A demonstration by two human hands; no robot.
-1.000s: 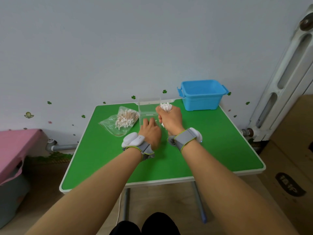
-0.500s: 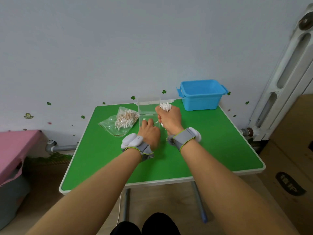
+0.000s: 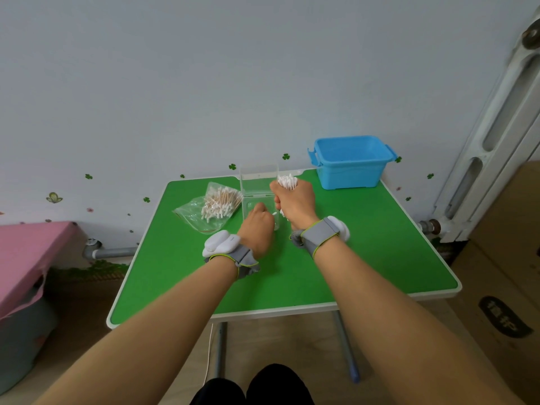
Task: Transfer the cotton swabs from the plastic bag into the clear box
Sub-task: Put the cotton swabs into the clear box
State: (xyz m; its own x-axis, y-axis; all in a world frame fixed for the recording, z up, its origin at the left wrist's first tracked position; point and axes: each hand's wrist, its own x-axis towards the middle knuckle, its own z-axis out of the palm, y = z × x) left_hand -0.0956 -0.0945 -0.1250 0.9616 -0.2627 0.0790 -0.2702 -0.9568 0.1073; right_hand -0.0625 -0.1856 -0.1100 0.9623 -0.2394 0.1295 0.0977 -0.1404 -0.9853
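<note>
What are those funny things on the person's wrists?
Grey fabric bands edged in yellow-green. On the left band sits a smooth white rounded pod; the right band has its own white pod. No sleeves or gloves.

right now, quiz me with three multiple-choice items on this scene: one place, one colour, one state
1. Where does the plastic bag lie, relative to the clear box?
A) to its left
B) to its right
C) inside it

2. What colour is the bin at the far right corner of the table?
A) red
B) blue
C) yellow

3. What is the right hand doing?
A) resting flat, holding nothing
B) lifting the bag
C) gripping a bundle of cotton swabs

Answers: 1 A, the bag lies left of the box on the green top; 2 B, its walls are plainly blue; 3 C, white tips stick out above the fist.
</note>
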